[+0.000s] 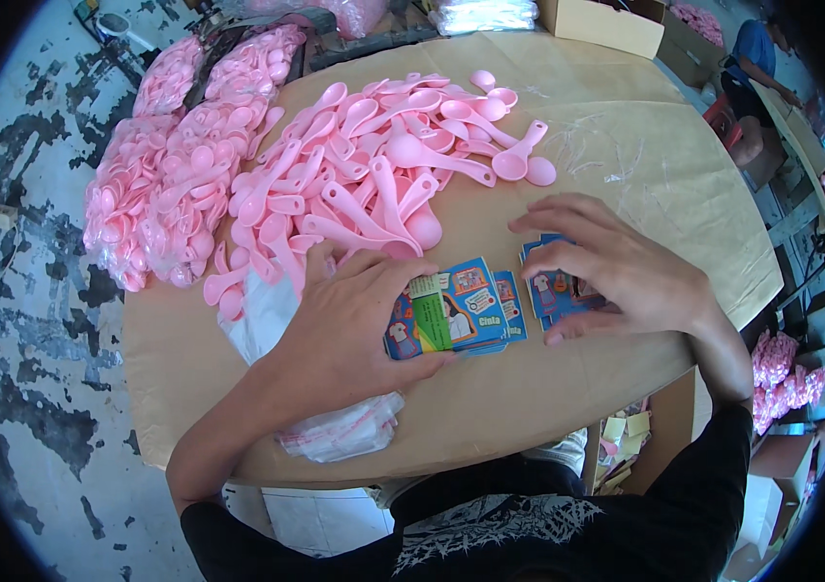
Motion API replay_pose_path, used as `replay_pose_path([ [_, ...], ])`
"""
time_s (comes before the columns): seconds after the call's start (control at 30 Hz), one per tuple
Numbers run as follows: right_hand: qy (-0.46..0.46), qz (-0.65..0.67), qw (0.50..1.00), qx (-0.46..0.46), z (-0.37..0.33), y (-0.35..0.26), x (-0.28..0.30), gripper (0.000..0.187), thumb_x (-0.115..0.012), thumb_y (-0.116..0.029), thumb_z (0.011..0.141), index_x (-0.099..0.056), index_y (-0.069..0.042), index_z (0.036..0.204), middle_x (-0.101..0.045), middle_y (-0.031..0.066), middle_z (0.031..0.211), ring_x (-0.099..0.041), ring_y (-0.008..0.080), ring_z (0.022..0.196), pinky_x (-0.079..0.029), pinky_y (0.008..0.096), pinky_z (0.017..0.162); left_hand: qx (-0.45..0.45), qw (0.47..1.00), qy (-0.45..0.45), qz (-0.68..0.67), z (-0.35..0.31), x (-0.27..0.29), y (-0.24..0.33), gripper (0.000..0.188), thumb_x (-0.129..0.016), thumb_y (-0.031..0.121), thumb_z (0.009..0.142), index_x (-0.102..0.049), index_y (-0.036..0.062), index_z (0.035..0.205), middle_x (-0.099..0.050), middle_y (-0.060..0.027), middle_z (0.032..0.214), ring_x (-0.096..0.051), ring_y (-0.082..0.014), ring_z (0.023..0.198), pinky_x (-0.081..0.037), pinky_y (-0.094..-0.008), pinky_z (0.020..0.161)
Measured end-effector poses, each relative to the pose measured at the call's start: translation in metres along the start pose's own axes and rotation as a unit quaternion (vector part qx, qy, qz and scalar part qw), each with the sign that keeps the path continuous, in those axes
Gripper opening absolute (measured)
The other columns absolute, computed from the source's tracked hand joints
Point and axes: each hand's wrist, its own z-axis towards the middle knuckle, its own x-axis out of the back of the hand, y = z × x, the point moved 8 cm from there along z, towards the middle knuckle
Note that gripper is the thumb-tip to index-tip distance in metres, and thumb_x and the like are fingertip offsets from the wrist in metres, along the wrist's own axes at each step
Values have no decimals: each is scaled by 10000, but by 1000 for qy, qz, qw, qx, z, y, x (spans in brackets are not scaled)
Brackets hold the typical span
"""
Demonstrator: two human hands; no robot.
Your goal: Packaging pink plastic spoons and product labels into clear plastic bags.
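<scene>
My left hand [349, 306] is closed around a stack of small blue printed cards [475, 303], with the thumb along the near edge and the fingertips at the far edge. The stack is slightly fanned, and a green strip shows across the top card. Just to the right, my right hand [616, 272] arches over a second stack of blue cards [543, 289], its fingers spread apart. The palm hides much of that stack. Beyond my left hand, a large heap of pink plastic spoons [359, 165] covers the far left of the table.
Clear bags packed with pink spoons [179, 175] line the table's left edge. Empty-looking clear plastic bags [344, 427] lie by my left forearm. The brown-covered table [664, 145] has plastic scraps at far right. Below its near edge stands an open carton [664, 427]. Another person [754, 73] sits at far right.
</scene>
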Motion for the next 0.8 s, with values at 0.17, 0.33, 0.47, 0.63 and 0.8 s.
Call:
replay_pose_path([
  [0.17, 52, -12, 998, 41, 25, -30, -9, 456, -782, -330, 777, -609, -132, 1149, -547, 168, 1316, -458, 381, 1288, -346, 502, 1086, -9, 1000, -1, 0, -3, 0, 0, 718, -837, 437, 679, -591, 52, 1233, -632, -127, 1136, -552, -277, 1129, -237, -448, 1058],
  [0.33, 14, -12, 999, 45, 37, -36, -19, 380, -773, -291, 784, -621, -122, 1088, -606, 141, 1215, -555, 346, 1175, -376, 511, 1043, -26, 999, -5, 27, -7, -3, 2, 765, -799, 500, 709, -571, 45, 1280, -629, -149, 1161, -537, -291, 1162, -236, -481, 1065],
  [0.47, 17, -37, 998, 57, 46, -47, -19, 375, -777, -287, 776, -621, -104, 1064, -614, 141, 1196, -571, 348, 1149, -404, 494, 1020, -40, 999, 8, 18, -9, -4, 3, 759, -782, 515, 721, -578, 39, 1277, -628, -159, 1174, -525, -298, 1177, -233, -493, 1069],
  [0.63, -19, -23, 999, 23, 48, -47, -28, 444, -790, -302, 763, -604, -63, 1089, -626, 137, 1169, -590, 343, 1110, -454, 460, 969, -28, 999, -19, 10, -11, -5, -1, 714, -783, 502, 722, -605, 46, 1243, -634, -149, 1174, -514, -293, 1192, -234, -486, 1070],
  [0.8, 7, -34, 999, 0, 43, -43, -31, 464, -771, -310, 783, -606, -83, 1152, -621, 130, 1185, -582, 342, 1131, -430, 461, 1008, -29, 999, -15, 1, -10, -4, -4, 709, -795, 490, 711, -610, 60, 1243, -638, -141, 1164, -513, -293, 1192, -238, -470, 1071],
])
